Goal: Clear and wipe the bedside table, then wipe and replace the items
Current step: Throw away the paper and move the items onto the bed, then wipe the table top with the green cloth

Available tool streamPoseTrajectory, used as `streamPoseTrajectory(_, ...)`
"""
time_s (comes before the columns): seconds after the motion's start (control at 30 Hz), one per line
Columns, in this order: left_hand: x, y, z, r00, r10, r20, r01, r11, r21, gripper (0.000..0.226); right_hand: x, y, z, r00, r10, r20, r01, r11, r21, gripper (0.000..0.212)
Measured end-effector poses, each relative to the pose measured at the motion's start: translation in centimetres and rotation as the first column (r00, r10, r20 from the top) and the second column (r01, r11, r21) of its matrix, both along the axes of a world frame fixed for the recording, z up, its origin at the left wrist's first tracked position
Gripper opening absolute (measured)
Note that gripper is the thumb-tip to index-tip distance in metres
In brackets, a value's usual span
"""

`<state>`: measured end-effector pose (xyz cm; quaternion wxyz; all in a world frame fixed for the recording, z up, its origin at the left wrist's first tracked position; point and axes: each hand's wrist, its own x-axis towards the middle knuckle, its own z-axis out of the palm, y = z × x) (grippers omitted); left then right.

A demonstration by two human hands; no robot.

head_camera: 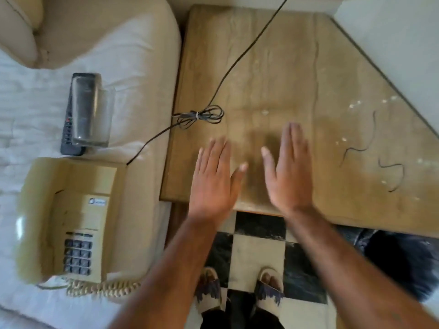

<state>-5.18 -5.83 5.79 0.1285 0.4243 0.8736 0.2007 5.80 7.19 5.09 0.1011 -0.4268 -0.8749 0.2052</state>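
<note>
The beige stone bedside table fills the upper middle, dusty, with crumbs and two dark thin strands on its right part. My left hand and my right hand hover flat and open over its front edge, holding nothing. A beige corded telephone lies on the bed at the left. Above it a clear drinking glass rests on its side over a black remote control. The phone's thin black cable, with a tied bundle, runs across the table's left side.
The white bed borders the table's left edge, with a pillow at the top left. A white wall cuts the table's far right corner. Below are a black-and-white checkered floor and my sandalled feet.
</note>
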Motion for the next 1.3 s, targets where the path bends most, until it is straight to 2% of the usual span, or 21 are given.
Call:
streamPoseTrajectory(0.07, -2.6, 5.6, -0.9, 0.999, -0.035, -0.024, 0.031, 0.992, -0.125, 0.077, -0.9, 5.4, -0.6, 0.992, -0.041, 0.12, 0.032, 0.997, 0.073, 0.072)
streamPoseTrajectory(0.17, -5.6, 8.7, -3.8, 0.993, -0.059, -0.103, 0.033, 0.969, -0.243, 0.083, -1.4, 8.8, -2.9, 0.975, 0.013, 0.22, -0.033, 0.996, 0.088, 0.076)
streamPoseTrajectory(0.23, -6.3, 8.7, -5.1, 0.984, -0.078, -0.163, 0.04, 0.973, -0.228, 0.085, -1.6, 9.7, -3.6, 0.972, 0.054, 0.227, -0.074, 0.994, 0.083, 0.077)
streamPoseTrajectory(0.3, -6.5, 8.7, -5.7, 0.973, -0.077, -0.218, 0.037, 0.982, -0.185, 0.086, -1.6, 9.7, -3.7, 0.985, 0.056, 0.164, -0.075, 0.991, 0.11, 0.076)
streamPoseTrajectory(0.37, -6.3, 9.1, -6.0, 0.971, -0.09, -0.222, 0.049, 0.982, -0.184, 0.085, -0.4, 8.2, -2.9, 0.999, 0.023, 0.034, -0.025, 0.998, 0.06, 0.074)
streamPoseTrajectory(0.5, -6.5, 8.5, -5.9, 0.966, -0.079, -0.247, 0.032, 0.981, -0.19, 0.084, 5.3, -0.5, -0.9, 0.964, 0.068, -0.258, -0.121, 0.973, -0.195, 0.047)
streamPoseTrajectory(0.57, -6.3, 8.6, -5.8, 0.967, -0.087, -0.241, 0.038, 0.978, -0.203, 0.085, 8.7, -5.2, -0.9, 0.97, 0.065, -0.235, -0.147, 0.924, -0.353, 0.046)
streamPoseTrajectory(0.63, -6.3, 8.8, -5.7, 0.965, -0.087, -0.248, 0.033, 0.976, -0.214, 0.085, 10.6, -8.3, -2.5, 0.998, -0.021, -0.06, -0.02, 0.793, -0.609, 0.047)
streamPoseTrajectory(0.7, -6.4, 8.8, -5.7, 0.968, -0.084, -0.236, 0.033, 0.977, -0.212, 0.085, 10.4, -9.3, -4.5, 0.972, -0.201, 0.121, 0.217, 0.572, -0.791, 0.026)
streamPoseTrajectory(0.77, -6.4, 8.7, -5.6, 0.968, -0.085, -0.236, 0.034, 0.977, -0.21, 0.085, 8.5, -9.1, -6.7, 0.9, -0.392, 0.19, 0.351, 0.396, -0.849, 0.027)
streamPoseTrajectory(0.83, -6.4, 8.7, -5.6, 0.969, -0.087, -0.233, 0.037, 0.976, -0.213, 0.086, 5.8, -8.8, -8.9, 0.841, -0.507, 0.189, 0.367, 0.277, -0.888, 0.014)
streamPoseTrajectory(0.87, -6.4, 8.7, -5.5, 0.969, -0.086, -0.233, 0.036, 0.977, -0.212, 0.086, 4.6, -8.7, -9.7, 0.794, -0.569, 0.214, 0.377, 0.184, -0.908, 0.01)
streamPoseTrajectory(0.93, -6.4, 8.8, -5.5, 0.969, -0.084, -0.234, 0.032, 0.976, -0.216, 0.087, 2.8, -8.5, -11.1, 0.628, -0.72, 0.297, 0.385, -0.045, -0.922, 0.009)
streamPoseTrajectory(0.97, -6.4, 8.8, -5.5, 0.969, -0.082, -0.235, 0.03, 0.976, -0.217, 0.087, 2.4, -8.6, -11.6, 0.575, -0.75, 0.325, 0.396, -0.093, -0.914, 0.01)
streamPoseTrajectory(1.13, -6.5, 8.7, -5.8, 0.97, -0.074, -0.232, 0.025, 0.978, -0.205, 0.088, 3.7, -10.5, -12.4, 0.613, -0.7, 0.367, 0.479, -0.041, -0.877, 0.035)
streamPoseTrajectory(1.17, -6.4, 8.6, -5.8, 0.97, -0.074, -0.23, 0.026, 0.979, -0.204, 0.088, 4.4, -11.3, -12.1, 0.608, -0.702, 0.371, 0.491, -0.035, -0.871, 0.034)
streamPoseTrajectory(1.3, -6.4, 8.7, -5.9, 0.968, -0.075, -0.24, 0.024, 0.978, -0.206, 0.089, 7.7, -15.7, -10.8, 0.525, -0.755, 0.394, 0.479, -0.12, -0.869, 0.02)
